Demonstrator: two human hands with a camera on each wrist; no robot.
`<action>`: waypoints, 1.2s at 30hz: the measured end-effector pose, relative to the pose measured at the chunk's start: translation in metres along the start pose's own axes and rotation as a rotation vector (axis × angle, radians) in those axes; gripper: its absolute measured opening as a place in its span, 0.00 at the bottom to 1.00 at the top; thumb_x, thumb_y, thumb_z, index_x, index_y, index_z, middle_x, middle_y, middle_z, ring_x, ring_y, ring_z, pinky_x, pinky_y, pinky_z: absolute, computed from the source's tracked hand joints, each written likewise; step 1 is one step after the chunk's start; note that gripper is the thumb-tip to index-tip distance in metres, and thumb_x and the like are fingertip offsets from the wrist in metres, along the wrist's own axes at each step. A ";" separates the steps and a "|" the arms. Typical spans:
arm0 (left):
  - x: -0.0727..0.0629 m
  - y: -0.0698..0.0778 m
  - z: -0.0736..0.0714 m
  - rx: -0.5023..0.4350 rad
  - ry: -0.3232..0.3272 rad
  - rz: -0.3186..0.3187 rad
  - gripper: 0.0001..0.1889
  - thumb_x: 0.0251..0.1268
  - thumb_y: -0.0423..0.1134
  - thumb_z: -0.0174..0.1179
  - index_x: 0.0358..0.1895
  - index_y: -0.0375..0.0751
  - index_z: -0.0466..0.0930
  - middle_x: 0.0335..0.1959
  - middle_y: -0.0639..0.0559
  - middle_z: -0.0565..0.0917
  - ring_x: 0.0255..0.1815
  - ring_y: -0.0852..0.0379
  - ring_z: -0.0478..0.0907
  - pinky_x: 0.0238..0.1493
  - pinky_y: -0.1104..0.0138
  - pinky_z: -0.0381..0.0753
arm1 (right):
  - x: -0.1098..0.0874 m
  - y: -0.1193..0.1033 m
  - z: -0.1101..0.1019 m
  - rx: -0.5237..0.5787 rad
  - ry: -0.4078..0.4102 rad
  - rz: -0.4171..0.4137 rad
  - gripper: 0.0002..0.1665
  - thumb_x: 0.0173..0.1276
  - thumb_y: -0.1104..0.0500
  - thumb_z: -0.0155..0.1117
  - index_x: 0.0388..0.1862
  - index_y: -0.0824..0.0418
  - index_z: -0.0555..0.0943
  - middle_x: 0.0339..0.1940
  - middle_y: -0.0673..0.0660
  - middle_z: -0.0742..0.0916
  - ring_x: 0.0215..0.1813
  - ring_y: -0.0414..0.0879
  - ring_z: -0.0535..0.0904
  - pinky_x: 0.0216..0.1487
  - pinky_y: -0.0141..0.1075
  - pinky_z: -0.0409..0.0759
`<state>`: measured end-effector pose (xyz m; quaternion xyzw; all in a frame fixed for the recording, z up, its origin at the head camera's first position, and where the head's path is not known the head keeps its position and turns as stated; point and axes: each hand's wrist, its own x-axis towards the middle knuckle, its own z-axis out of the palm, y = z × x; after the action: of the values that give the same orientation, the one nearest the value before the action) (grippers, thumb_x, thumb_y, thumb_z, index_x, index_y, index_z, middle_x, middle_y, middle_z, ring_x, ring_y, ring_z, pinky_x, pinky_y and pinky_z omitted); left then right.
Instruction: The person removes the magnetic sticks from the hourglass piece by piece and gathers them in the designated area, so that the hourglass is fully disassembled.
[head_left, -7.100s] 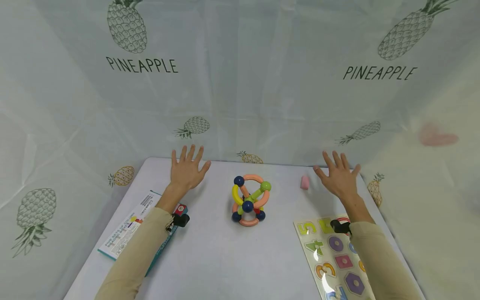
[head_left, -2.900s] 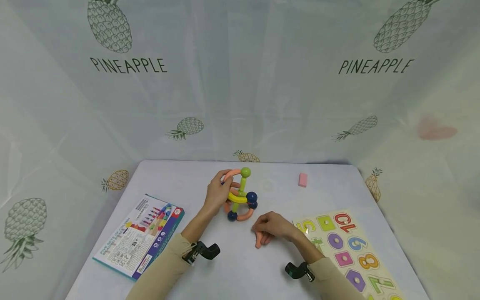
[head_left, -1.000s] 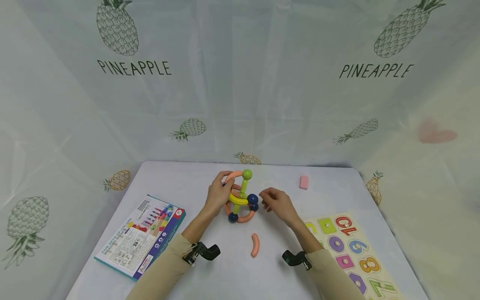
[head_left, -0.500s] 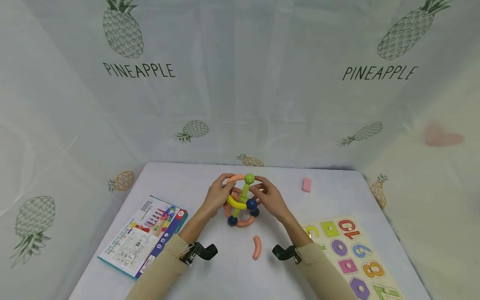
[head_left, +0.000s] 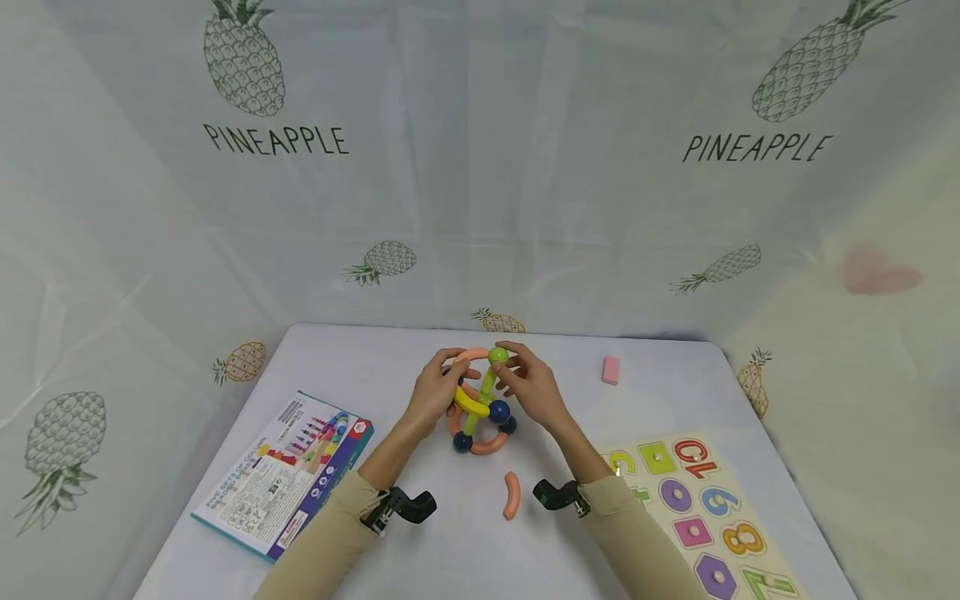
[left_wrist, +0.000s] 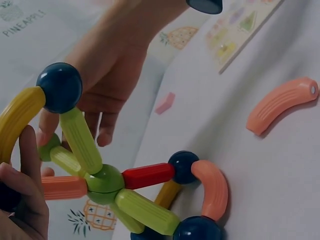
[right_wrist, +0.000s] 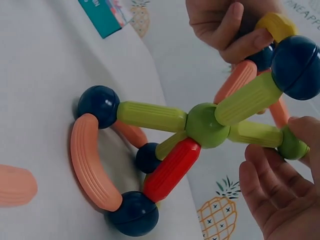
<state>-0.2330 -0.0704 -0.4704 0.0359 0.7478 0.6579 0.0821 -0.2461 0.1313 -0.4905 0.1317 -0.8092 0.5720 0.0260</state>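
Note:
A magnetic ball-and-stick toy [head_left: 471,403] stands at the table's middle, built of navy and green balls with green, red, yellow and salmon rods. My left hand [head_left: 435,387] grips its upper left side, by the yellow curved rod [left_wrist: 21,112] and a navy ball. On the upper right, my right hand [head_left: 536,390] pinches the green ball [right_wrist: 292,144] at the end of a green rod between thumb and fingers. The central green ball [right_wrist: 207,125] joins several rods. A loose curved salmon rod [head_left: 512,496] lies on the table in front of the toy, touched by neither hand.
A flat printed box [head_left: 288,475] lies at the left of the white table [head_left: 450,558]. At the right is a number-and-shape puzzle board [head_left: 693,508]. A small pink block [head_left: 611,370] sits toward the back right. Pineapple-print cloth hangs behind.
Both hands, earlier spread flat, came to the toy. The right hand set the loose curved rod on the table, then moved up to the toy's top green ball. The left hand keeps its grip.

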 end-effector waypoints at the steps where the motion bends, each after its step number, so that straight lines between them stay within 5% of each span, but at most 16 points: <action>1: 0.000 0.000 0.000 -0.006 0.001 0.004 0.21 0.79 0.53 0.50 0.68 0.51 0.69 0.48 0.44 0.87 0.22 0.57 0.81 0.15 0.68 0.71 | 0.000 0.000 0.000 0.004 0.003 0.001 0.26 0.74 0.46 0.63 0.69 0.43 0.74 0.44 0.58 0.86 0.39 0.63 0.87 0.37 0.46 0.86; 12: -0.004 0.000 0.003 0.005 -0.005 0.001 0.26 0.76 0.52 0.56 0.71 0.49 0.65 0.48 0.41 0.87 0.19 0.56 0.81 0.18 0.64 0.78 | -0.001 -0.003 0.002 0.050 0.026 0.012 0.24 0.75 0.50 0.63 0.68 0.45 0.74 0.43 0.58 0.86 0.36 0.54 0.88 0.42 0.58 0.84; 22: -0.005 0.001 0.003 0.028 -0.010 0.000 0.30 0.72 0.52 0.60 0.72 0.48 0.63 0.45 0.44 0.88 0.19 0.54 0.80 0.20 0.58 0.82 | -0.001 -0.003 0.003 0.043 0.018 0.027 0.26 0.75 0.48 0.63 0.69 0.46 0.74 0.45 0.61 0.86 0.37 0.56 0.88 0.39 0.52 0.86; 30: -0.004 -0.001 0.000 -0.020 -0.039 -0.005 0.33 0.69 0.53 0.63 0.72 0.47 0.62 0.47 0.42 0.87 0.23 0.42 0.82 0.21 0.62 0.82 | -0.001 -0.002 0.003 0.055 0.025 0.038 0.25 0.75 0.48 0.63 0.68 0.44 0.74 0.44 0.60 0.86 0.36 0.55 0.88 0.41 0.56 0.85; 36: -0.003 0.000 0.000 -0.038 -0.043 -0.003 0.29 0.74 0.49 0.59 0.72 0.46 0.63 0.48 0.41 0.87 0.20 0.53 0.81 0.20 0.64 0.80 | 0.000 -0.003 0.004 0.053 0.046 0.018 0.24 0.74 0.50 0.64 0.66 0.48 0.76 0.46 0.58 0.86 0.38 0.56 0.88 0.40 0.56 0.85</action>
<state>-0.2303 -0.0705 -0.4703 0.0474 0.7333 0.6709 0.0998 -0.2452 0.1270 -0.4894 0.1119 -0.7941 0.5963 0.0360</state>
